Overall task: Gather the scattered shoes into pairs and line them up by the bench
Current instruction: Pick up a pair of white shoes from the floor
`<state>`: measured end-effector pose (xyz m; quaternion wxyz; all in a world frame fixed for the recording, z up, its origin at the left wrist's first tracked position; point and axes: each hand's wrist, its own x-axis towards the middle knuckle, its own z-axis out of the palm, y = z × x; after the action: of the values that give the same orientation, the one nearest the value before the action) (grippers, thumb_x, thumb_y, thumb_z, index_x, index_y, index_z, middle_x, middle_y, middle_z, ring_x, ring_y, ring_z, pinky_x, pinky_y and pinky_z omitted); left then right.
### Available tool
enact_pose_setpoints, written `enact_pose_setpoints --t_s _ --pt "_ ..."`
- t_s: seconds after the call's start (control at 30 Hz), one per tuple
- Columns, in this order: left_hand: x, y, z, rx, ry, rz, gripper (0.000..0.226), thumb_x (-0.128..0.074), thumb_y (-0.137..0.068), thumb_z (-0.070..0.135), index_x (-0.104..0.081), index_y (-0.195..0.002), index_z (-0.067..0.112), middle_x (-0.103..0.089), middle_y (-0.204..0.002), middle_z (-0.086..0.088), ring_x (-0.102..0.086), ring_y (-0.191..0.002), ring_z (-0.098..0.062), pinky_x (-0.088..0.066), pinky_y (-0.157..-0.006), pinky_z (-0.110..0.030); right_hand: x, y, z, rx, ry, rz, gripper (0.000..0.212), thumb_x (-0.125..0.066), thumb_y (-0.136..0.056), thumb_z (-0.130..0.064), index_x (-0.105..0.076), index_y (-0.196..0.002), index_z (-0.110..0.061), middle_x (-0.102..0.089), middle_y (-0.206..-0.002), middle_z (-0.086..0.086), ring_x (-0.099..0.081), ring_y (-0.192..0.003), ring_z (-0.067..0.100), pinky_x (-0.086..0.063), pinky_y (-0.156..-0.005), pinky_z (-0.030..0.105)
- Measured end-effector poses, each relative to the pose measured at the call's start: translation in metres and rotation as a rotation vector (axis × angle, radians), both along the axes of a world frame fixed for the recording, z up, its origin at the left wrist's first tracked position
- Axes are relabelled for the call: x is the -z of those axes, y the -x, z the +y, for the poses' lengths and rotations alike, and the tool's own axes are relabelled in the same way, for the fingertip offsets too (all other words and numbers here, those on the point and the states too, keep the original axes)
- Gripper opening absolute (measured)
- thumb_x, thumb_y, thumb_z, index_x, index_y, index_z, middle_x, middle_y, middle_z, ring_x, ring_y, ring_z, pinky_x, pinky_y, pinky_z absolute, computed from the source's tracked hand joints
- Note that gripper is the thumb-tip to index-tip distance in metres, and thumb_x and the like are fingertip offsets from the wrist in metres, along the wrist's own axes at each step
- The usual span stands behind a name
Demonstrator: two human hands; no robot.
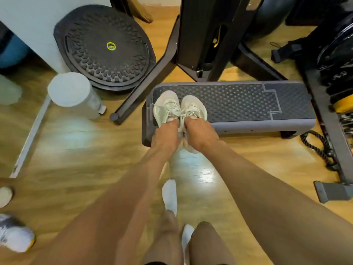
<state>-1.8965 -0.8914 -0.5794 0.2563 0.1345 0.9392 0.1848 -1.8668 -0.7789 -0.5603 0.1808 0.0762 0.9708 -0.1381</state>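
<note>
Two cream-white lace-up sneakers are held side by side, toes pointing away from me, over the left end of a low grey step bench [238, 104]. My left hand [168, 133] grips the left sneaker [165, 107] at its opening. My right hand [200, 133] grips the right sneaker [193, 107] the same way. Their heels hang over the bench's near edge, hidden under my hands. A grey-and-white sneaker with an orange sole [15, 233] lies on the floor at the far left, and a white shoe toe [5, 196] shows above it.
A black round balance board [107, 46] leans on the wall at the back left. A white lidded bin [74, 92] stands beside it. Black machine legs [145, 83] splay behind the bench. A weight rack [336, 92] and a coiled rope [317, 146] lie right. My white-socked feet [170, 194] are on the wooden floor.
</note>
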Motion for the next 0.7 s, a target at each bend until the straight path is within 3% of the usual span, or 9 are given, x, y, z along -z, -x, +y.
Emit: enact_pose_setpoints --t_s 0.2,0.37,0.53,0.7 --pt "0.086 0.079 0.035 -0.038 0.029 -0.018 0.035 -0.060 -0.090 0.031 -0.055 -0.122 0.016 -0.063 -0.118 -0.015 -0.059 -0.108 -0.038 -0.050 -0.089 -0.044 0.086 0.075 0.037 0.032 0.001 -0.030 0.036 -0.055 -0.092 -0.016 -0.045 -0.125 -0.005 -0.059 -0.118 0.019 -0.056 -0.107 0.039 -0.044 -0.078 0.040" --pt "0.149 0.112 0.059 -0.086 0.022 -0.045 0.028 -0.056 -0.093 0.027 -0.054 -0.117 0.014 -0.062 -0.115 -0.016 -0.059 -0.104 -0.038 -0.050 -0.089 -0.046 0.152 0.118 0.061 0.033 -0.023 -0.070 0.032 -0.053 -0.092 -0.012 -0.045 -0.121 -0.003 -0.060 -0.115 0.022 -0.057 -0.104 0.040 -0.042 -0.076 0.040" --pt "0.193 0.118 0.064 -0.137 0.023 -0.005 0.021 -0.055 -0.088 0.008 -0.055 -0.109 0.013 -0.063 -0.109 -0.015 -0.060 -0.099 -0.039 -0.050 -0.081 -0.043 0.195 0.133 0.071 0.045 -0.009 -0.076 0.031 -0.053 -0.091 -0.008 -0.046 -0.121 -0.005 -0.060 -0.112 0.021 -0.058 -0.101 0.040 -0.042 -0.072 0.040" --pt "0.210 0.111 0.066 -0.176 0.060 -0.019 0.021 -0.061 -0.083 0.005 -0.054 -0.102 0.012 -0.061 -0.104 -0.012 -0.061 -0.091 -0.035 -0.044 -0.069 -0.038 0.210 0.134 0.071 0.012 0.013 -0.047 0.027 -0.053 -0.087 0.001 -0.048 -0.112 -0.003 -0.059 -0.107 0.021 -0.056 -0.100 0.039 -0.039 -0.069 0.039"
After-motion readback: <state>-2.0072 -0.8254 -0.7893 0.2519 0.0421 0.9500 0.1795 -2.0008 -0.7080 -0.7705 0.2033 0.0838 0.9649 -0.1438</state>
